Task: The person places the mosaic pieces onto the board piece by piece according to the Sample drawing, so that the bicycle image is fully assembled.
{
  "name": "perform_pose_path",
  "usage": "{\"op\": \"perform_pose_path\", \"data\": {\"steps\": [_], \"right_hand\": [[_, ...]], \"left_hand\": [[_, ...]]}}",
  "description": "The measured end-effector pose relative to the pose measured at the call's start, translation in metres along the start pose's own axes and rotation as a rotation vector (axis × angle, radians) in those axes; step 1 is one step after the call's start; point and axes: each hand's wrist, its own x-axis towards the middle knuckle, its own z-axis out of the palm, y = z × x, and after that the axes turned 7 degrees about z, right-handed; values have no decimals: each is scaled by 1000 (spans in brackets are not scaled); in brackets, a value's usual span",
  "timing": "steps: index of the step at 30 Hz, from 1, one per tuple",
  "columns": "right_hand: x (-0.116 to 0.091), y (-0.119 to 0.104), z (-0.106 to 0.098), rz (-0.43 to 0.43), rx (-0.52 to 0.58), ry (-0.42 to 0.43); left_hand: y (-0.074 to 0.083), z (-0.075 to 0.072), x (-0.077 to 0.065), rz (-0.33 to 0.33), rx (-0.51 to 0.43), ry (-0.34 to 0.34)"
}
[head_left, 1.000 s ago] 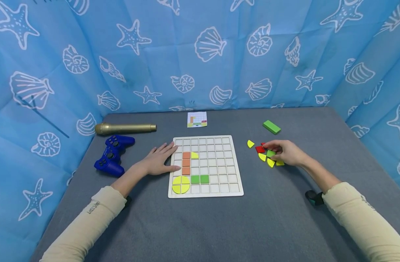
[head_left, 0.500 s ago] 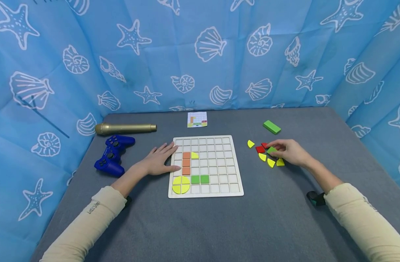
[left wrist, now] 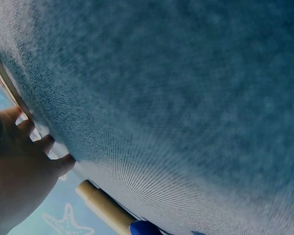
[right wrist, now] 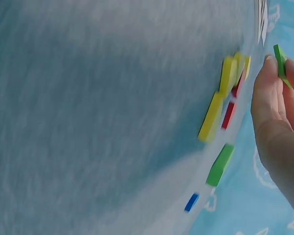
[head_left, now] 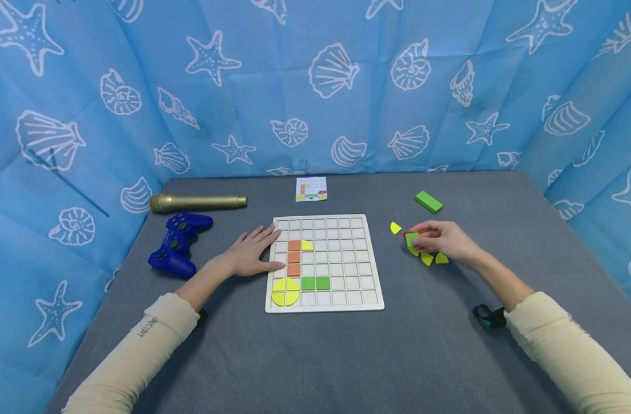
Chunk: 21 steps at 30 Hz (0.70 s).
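In the head view my right hand (head_left: pixel 445 238) pinches a green square tile (head_left: pixel 411 239) between thumb and fingertips. The right wrist view shows that tile (right wrist: pixel 280 66) raised off the table, tilted on edge. Below it lie yellow quarter-circle pieces (head_left: pixel 426 260) and red pieces (right wrist: pixel 228 115), which the hand mostly hides in the head view. My left hand (head_left: pixel 250 253) rests with fingers spread on the left edge of a white grid board (head_left: pixel 326 309). On the board are orange squares (head_left: pixel 293 257), two green squares (head_left: pixel 315 283), a yellow circle of quarter pieces (head_left: pixel 285 291) and a lone yellow quarter (head_left: pixel 307 245).
A printed pattern card (head_left: pixel 311 188) lies behind the board. To the left are a gold microphone (head_left: pixel 199 202) and a blue game controller (head_left: pixel 178 246). A green block (head_left: pixel 428 202) lies behind the right hand. A small blue piece (right wrist: pixel 191 202) shows in the right wrist view.
My right hand has picked the green tile up out of the pile and moved it slightly left, over the red and yellow pieces. The left hand has stayed on the board.
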Motion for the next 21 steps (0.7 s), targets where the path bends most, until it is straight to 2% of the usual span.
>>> {"op": "perform_pose_path", "data": {"steps": [5,21], "right_hand": [[-2,-10,15,5,55,-44],[1,-27,68,-25,108,-199]], "left_hand": [[-1,0,0,7,2,1],[0,0,-1,7,15,4]]}}
